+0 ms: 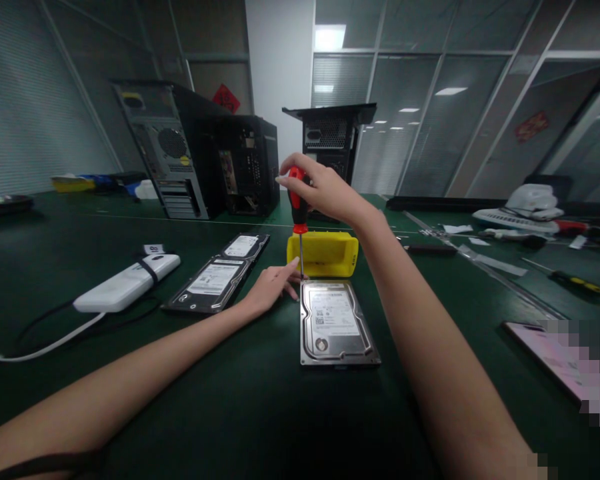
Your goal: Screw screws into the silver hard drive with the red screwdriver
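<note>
My right hand point(316, 187) is closed around the red and black handle of a screwdriver point(299, 200), held upright. Its shaft points straight down to the far left corner of a silver hard drive point(333, 320) with a white label, which lies flat on the table. At that same corner, my left hand point(274, 288) has its fingers against the drive's edge, around the screwdriver's tip. The tip itself is partly hidden by those fingers. Just behind the drive stands a yellow plastic bin point(330, 253), its open side facing me.
Two more hard drives point(215, 277) lie to the left, beside a white power strip point(127, 283) with cables. Black computer cases point(180, 147) stand at the back. On the right are another screwdriver point(583, 285), a phone-like slab point(545, 353) and a white keyboard point(517, 220).
</note>
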Action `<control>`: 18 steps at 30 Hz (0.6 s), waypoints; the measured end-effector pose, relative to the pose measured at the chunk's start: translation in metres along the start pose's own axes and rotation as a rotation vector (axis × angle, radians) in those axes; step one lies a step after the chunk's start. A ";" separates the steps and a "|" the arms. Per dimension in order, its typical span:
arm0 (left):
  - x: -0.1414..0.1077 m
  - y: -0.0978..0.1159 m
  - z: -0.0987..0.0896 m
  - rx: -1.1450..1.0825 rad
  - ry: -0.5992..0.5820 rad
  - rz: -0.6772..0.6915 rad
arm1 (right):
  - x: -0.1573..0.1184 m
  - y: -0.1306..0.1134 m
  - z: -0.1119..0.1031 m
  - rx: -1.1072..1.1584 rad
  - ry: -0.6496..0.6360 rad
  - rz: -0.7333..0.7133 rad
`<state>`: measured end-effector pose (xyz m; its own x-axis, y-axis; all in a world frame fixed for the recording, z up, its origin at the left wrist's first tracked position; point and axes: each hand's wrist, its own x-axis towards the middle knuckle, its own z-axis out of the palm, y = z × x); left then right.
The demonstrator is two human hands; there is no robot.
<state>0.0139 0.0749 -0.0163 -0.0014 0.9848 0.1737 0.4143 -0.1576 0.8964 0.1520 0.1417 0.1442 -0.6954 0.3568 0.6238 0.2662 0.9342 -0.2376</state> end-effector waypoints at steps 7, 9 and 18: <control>0.002 -0.002 0.002 -0.028 0.026 -0.014 | 0.000 0.002 -0.005 0.019 0.060 -0.014; 0.001 -0.003 0.002 -0.023 0.018 -0.006 | -0.001 0.002 -0.007 0.043 0.055 0.003; 0.000 -0.004 0.000 0.039 0.010 0.019 | -0.001 0.003 -0.003 -0.009 0.084 0.054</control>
<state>0.0127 0.0759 -0.0195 -0.0020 0.9808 0.1948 0.4497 -0.1731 0.8763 0.1558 0.1443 0.1452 -0.6216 0.4050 0.6705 0.3083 0.9134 -0.2659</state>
